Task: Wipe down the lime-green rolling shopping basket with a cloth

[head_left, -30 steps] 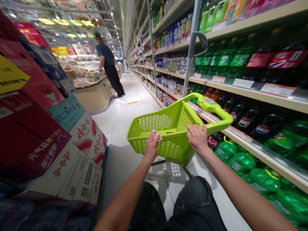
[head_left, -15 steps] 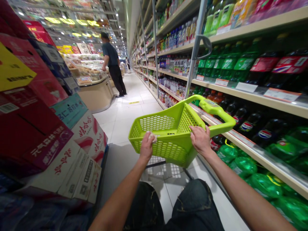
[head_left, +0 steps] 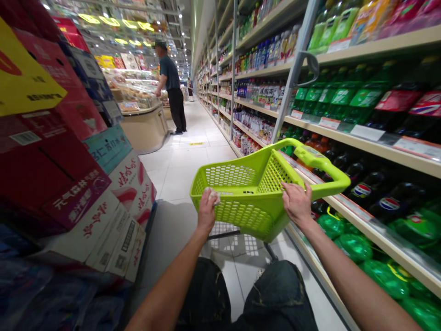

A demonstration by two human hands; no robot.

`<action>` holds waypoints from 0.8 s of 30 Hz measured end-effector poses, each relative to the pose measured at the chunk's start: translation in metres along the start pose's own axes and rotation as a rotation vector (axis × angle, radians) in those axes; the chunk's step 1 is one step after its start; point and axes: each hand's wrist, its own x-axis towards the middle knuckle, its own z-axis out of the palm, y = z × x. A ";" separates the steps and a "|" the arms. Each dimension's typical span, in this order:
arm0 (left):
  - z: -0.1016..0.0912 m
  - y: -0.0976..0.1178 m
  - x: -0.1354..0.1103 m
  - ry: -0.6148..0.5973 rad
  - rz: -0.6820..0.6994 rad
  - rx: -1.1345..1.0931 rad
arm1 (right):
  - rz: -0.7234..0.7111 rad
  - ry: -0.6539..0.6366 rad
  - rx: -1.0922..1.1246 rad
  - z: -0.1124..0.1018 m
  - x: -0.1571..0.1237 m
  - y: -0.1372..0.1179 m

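Basket: perforated panel inside | left hand: clasping white wad | right hand: gripping rim

The left hand covers part of the white wad with its fingers; the wad's full shape cannot be determined. The palm of the right hand faces away and is hidden. The green cart conceals most of its frame. Both forearms and the trousers are cut off at the lower edge; the yellow sign, at the left edge. Dark packages, lower left: blurred. Price labels: print illegible. Standing person: head pixelated. Distant figure: too small for detail.
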 end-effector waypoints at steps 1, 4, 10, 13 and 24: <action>0.010 0.013 0.002 -0.057 0.068 -0.033 | -0.008 -0.006 0.009 0.000 0.000 0.001; 0.025 0.031 0.009 -0.165 0.187 -0.098 | -0.043 -0.027 0.015 -0.003 0.000 0.005; -0.002 -0.008 0.014 -0.008 -0.054 -0.002 | -0.014 -0.019 0.010 -0.003 0.000 0.001; 0.010 0.009 0.014 -0.046 -0.002 -0.011 | 0.006 0.001 0.013 -0.001 0.000 -0.004; -0.003 -0.008 0.015 -0.050 -0.046 0.002 | -0.029 -0.017 0.036 -0.004 -0.003 0.003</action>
